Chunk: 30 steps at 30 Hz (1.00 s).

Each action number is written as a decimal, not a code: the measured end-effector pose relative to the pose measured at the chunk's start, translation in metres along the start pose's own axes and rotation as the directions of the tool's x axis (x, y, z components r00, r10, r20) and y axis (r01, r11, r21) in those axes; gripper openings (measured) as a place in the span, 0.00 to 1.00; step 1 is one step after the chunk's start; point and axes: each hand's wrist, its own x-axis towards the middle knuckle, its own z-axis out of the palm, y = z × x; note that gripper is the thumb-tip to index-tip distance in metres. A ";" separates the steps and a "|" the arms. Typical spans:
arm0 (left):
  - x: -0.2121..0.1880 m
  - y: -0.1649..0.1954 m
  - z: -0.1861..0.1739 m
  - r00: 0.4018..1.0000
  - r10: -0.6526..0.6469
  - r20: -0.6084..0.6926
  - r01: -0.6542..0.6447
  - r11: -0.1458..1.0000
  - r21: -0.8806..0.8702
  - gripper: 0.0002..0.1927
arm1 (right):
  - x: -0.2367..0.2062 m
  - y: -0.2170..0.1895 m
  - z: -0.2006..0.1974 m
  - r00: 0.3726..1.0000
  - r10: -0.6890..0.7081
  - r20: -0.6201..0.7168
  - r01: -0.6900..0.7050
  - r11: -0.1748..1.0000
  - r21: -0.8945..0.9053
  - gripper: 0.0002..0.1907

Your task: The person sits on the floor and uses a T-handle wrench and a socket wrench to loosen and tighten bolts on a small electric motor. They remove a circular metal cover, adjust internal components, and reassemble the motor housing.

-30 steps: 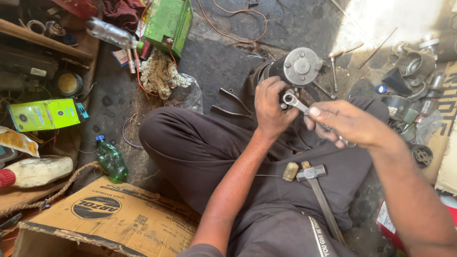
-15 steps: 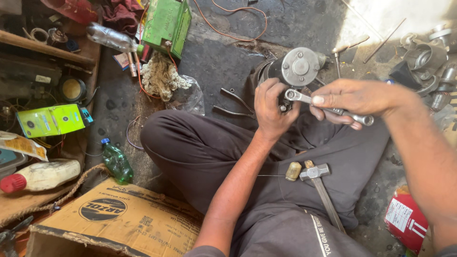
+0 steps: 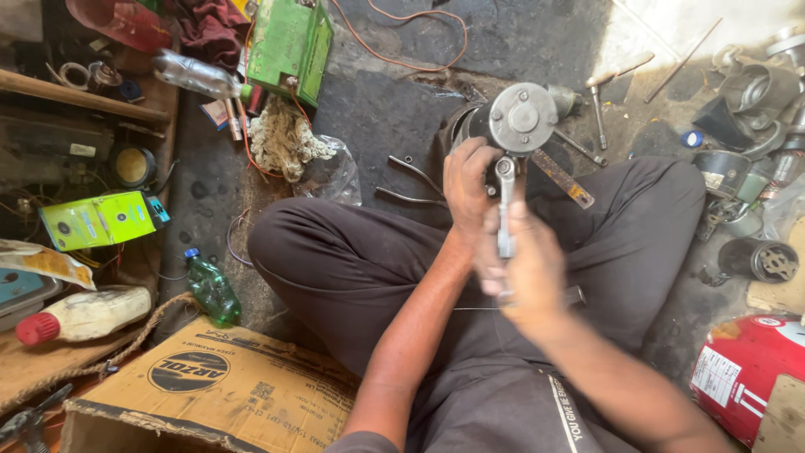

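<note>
Above the lap, right hand (image 3: 528, 268) gripping wrench (image 3: 506, 210), left hand (image 3: 470, 189) steadying motor (image 3: 520, 117)

Dark grey trousers (image 3: 352, 268); bare forearms

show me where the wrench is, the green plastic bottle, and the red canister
wrench (image 3: 506, 220), head view, middle of its shaft.
green plastic bottle (image 3: 213, 291), head view, its body.
red canister (image 3: 749, 369), head view, its red side.
</note>
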 end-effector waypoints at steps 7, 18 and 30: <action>0.005 -0.004 0.000 1.000 0.025 0.008 -0.024 0.999 -0.048 0.27 | 0.002 -0.013 -0.003 0.998 0.050 0.028 -0.048 0.997 -0.063 0.21; 0.005 -0.002 0.003 1.000 0.020 -0.003 -0.020 1.000 -0.009 0.30 | 0.066 -0.132 -0.057 0.834 0.551 0.034 -0.208 0.370 -0.905 0.25; 0.006 0.002 0.002 0.999 0.030 0.014 -0.030 1.000 -0.008 0.30 | 0.064 -0.100 -0.075 0.818 0.533 0.214 -0.337 0.747 -0.573 0.24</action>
